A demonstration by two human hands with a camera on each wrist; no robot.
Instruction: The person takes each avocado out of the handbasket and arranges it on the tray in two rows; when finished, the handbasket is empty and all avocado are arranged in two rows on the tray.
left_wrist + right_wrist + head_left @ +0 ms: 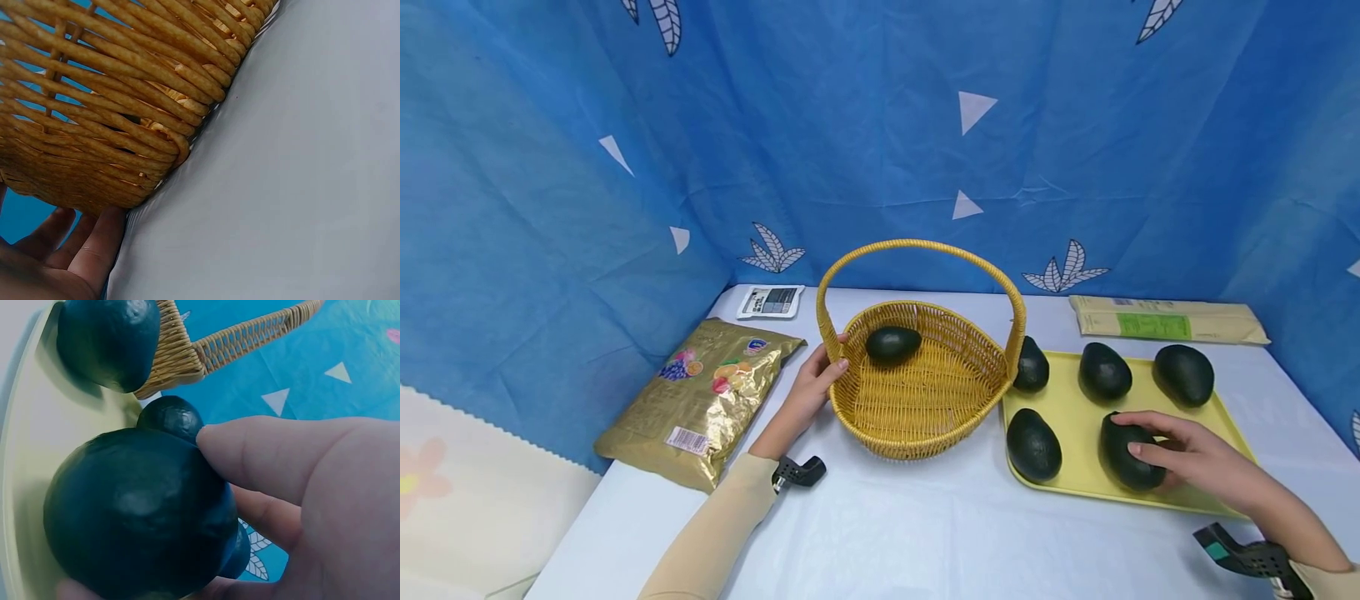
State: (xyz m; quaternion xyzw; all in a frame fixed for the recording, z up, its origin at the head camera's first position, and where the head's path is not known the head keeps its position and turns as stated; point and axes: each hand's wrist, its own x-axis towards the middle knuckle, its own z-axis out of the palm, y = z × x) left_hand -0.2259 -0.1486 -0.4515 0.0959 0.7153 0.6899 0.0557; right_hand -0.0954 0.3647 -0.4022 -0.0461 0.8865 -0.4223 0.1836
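A woven yellow basket (925,433) with a tall handle stands mid-table, one dark avocado (892,342) lying inside it. My left hand (808,392) holds the basket's left rim, thumb on top; in the left wrist view its fingers (75,256) lie against the basket wall (112,125). To the right a yellow tray (1082,425) carries several avocados. My right hand (1187,454) curls round the front-right avocado (1120,458), which rests on the tray. In the right wrist view the fingers (300,475) wrap that avocado (137,512) above the tray floor (31,456).
A gold snack bag (700,400) lies left of the basket, with a small white packet (770,301) behind it. A long beige pack (1165,318) lies behind the tray. Blue patterned cloth walls in the back and sides. White tablecloth (925,525) stretches in front.
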